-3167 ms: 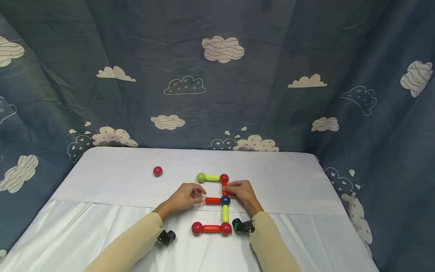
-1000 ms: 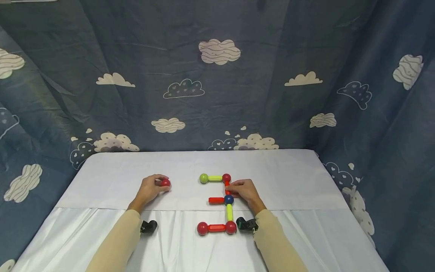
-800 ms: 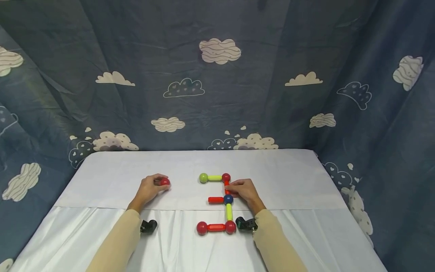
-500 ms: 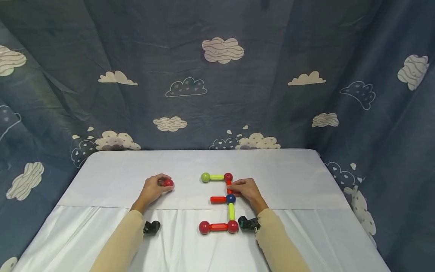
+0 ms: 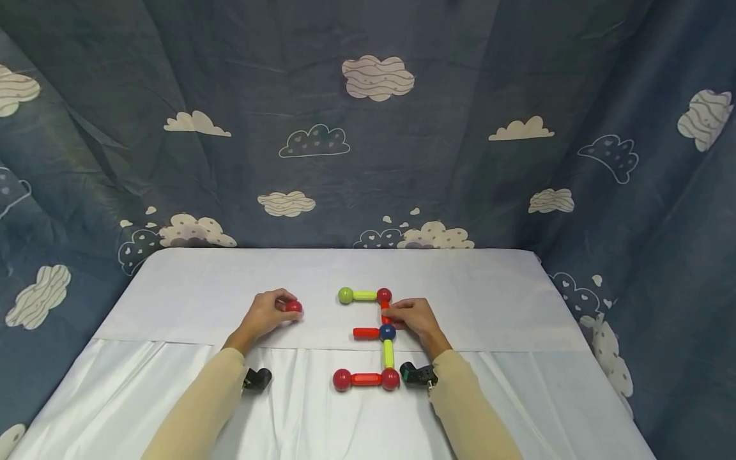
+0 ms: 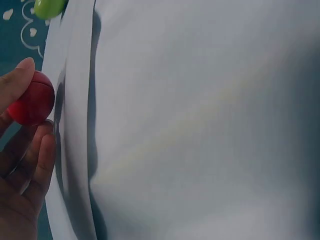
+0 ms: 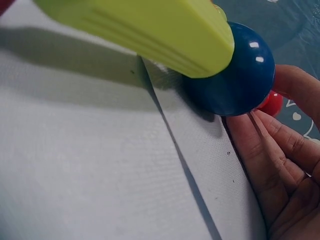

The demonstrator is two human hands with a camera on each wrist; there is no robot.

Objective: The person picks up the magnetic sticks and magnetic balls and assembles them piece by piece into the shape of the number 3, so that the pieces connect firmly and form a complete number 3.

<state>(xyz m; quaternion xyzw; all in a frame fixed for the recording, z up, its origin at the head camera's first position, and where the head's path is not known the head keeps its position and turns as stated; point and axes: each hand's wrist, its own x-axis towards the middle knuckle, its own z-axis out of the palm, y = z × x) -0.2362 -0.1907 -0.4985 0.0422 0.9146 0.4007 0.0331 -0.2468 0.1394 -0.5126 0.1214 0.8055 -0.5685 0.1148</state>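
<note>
In the head view my left hand (image 5: 266, 315) holds a red ball (image 5: 294, 306) between thumb and fingers, left of a construction of magnetic rods and balls. The left wrist view shows the thumb above this ball (image 6: 36, 102) and fingers beneath. My right hand (image 5: 418, 319) pinches an upright red rod (image 5: 385, 313) that joins an upper red ball (image 5: 384, 294) to a blue ball (image 5: 388, 332). From the blue ball a red rod (image 5: 366, 333) points left, its left end bare. A yellow-green rod (image 7: 145, 32) meets the blue ball (image 7: 242, 75) in the right wrist view.
At the construction's top left is a green ball (image 5: 345, 295) on a yellow-green rod (image 5: 365, 296). Its bottom row has a red rod (image 5: 366, 379) between two red balls (image 5: 342, 380). The white cloth (image 5: 483, 294) ends at a dark cloud-patterned curtain (image 5: 437, 172).
My left hand left the red rod's bare end, took hold of the lone red ball at the left and has moved right with it. The right hand keeps its pinch on the upright rod.
</note>
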